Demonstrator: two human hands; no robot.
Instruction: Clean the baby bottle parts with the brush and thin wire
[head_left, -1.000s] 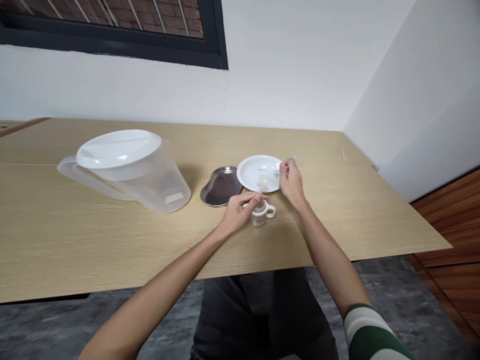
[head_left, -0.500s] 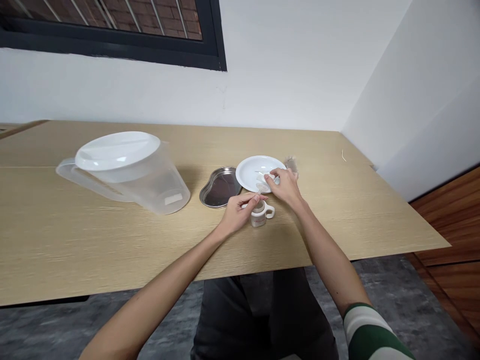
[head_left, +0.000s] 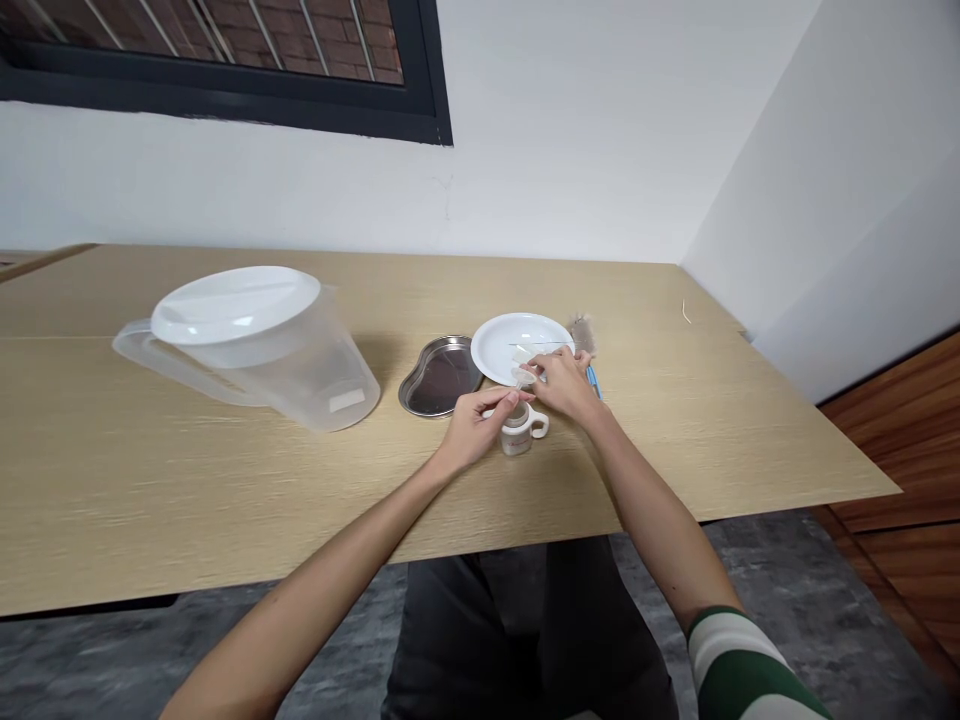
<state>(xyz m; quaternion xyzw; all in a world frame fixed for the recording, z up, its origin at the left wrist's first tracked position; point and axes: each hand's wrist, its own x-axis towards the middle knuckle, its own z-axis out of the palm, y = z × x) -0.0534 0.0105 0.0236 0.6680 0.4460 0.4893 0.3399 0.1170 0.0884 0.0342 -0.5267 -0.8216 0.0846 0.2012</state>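
Observation:
A small clear funnel (head_left: 523,377) is tilted just above a small white mug (head_left: 516,440) with a handle on its right. My left hand (head_left: 480,420) pinches the funnel's narrow lower end over the mug's mouth. With its fingers bent together, my right hand (head_left: 564,382) grips at the funnel's rim from the right; its fingertips are partly hidden. Behind the hands a white plate (head_left: 499,335) holds a pale, translucent piece (head_left: 525,352), and a thin dark stick lies across it. To its left, touching or nearly touching, is a kidney-shaped metal tray (head_left: 431,385).
A large translucent pitcher (head_left: 300,370) with a white lid (head_left: 236,300) stands on the left. A greyish piece (head_left: 583,333) lies right of the plate, near a blue object (head_left: 593,380) partly behind my right hand. A thin pale strip (head_left: 687,311) lies farther right on the table (head_left: 750,430).
My right hand has moved slightly left and toward me, from a white piece above the plate to the funnel's rim. The blue object now shows. My left hand has stayed in place.

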